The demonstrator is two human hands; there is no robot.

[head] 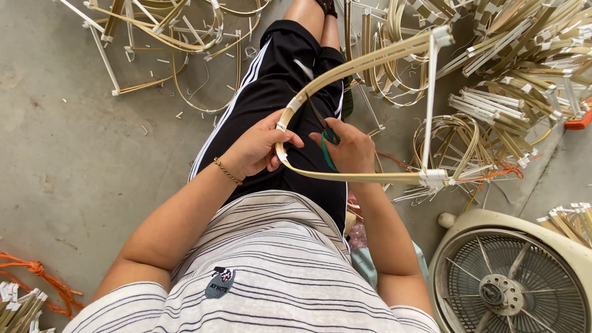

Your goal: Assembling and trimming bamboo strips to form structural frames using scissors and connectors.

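Left hand (256,148) grip clamped on curved pale bamboo frame (364,61), right hand (348,148) gripping green-handled scissors (327,139)

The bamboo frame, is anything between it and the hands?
Nothing visible is. The left hand grips the bent end of the bamboo frame directly. The right hand holds green-handled scissors right beside that bend, so the only thing near the frame there is the scissors themselves.

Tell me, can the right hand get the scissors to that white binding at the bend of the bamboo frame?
Probably yes: the right hand holds the scissors beside the white binding, with nothing between them.
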